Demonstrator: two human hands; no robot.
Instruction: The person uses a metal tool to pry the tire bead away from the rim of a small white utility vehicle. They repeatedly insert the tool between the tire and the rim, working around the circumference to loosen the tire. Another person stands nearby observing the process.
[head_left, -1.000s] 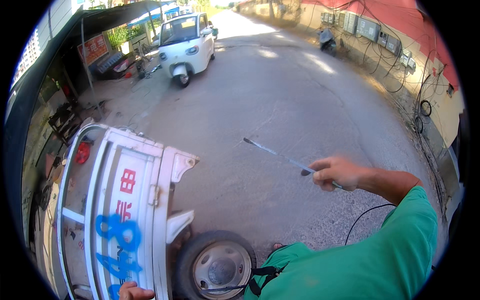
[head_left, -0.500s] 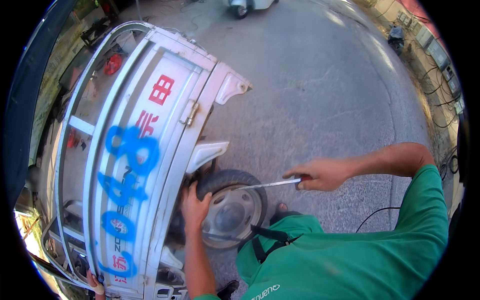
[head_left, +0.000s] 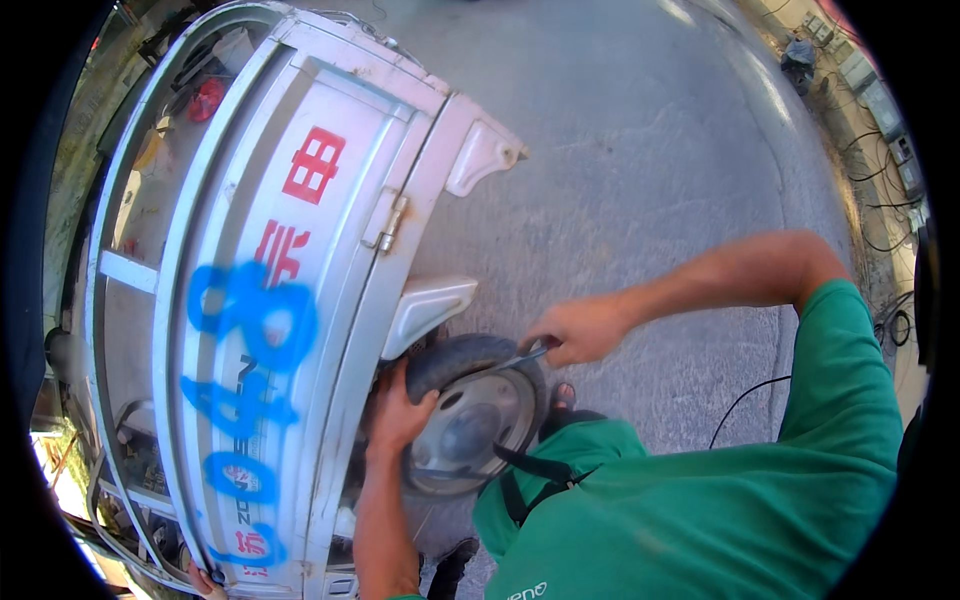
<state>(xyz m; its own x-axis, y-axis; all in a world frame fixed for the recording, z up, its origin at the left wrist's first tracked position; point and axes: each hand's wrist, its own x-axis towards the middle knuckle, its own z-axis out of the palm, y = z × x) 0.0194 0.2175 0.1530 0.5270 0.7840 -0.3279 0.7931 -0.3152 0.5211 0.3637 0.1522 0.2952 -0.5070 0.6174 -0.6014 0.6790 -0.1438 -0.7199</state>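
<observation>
A wheel with a black tyre [head_left: 455,362] and a dusty grey rim [head_left: 480,420] stands beside the white truck bed. My left hand [head_left: 398,415] grips the tyre's left side, thumb toward the rim and fingertips partly hidden. Closed around the handle end of a metal tyre lever [head_left: 512,362], my right hand [head_left: 580,330] is at the wheel's upper right. The lever's other end meets the seam between tyre and rim. Across the lower rim lies a dark thin bar [head_left: 440,474], touched by neither hand.
The white truck bed [head_left: 330,240], with red and blue markings, fills the left side. White brackets [head_left: 432,312] jut out above the wheel. Another person's hand [head_left: 205,580] is at the bed's lower left. A black cable [head_left: 745,405] lies on the concrete at right.
My right hand has moved left and up toward the wheel, bringing the lever's handle close to the tyre. My left hand stays on the tyre. The view has shifted slightly.
</observation>
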